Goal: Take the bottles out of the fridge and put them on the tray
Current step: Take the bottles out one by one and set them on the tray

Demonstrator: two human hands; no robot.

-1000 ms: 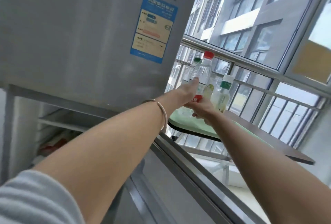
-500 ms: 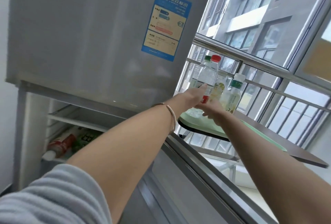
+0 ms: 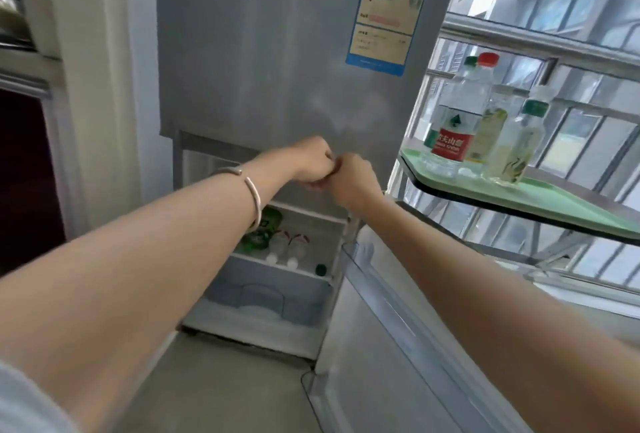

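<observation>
Both fists are loosely curled and carry nothing: the left hand (image 3: pixel 310 164) and right hand (image 3: pixel 349 179) touch knuckle to knuckle in front of the fridge (image 3: pixel 277 51), just above its open lower compartment. I'd judge they are between loads, poised to reach in for more. Below them, on a shelf (image 3: pixel 280 264), more bottles (image 3: pixel 282 247) lie on their sides, caps outward. Off to the right, the green tray (image 3: pixel 519 190) sits on a ledge close by the fridge, carrying upright bottles clustered at its near end, a red-capped bottle (image 3: pixel 460 110) foremost.
</observation>
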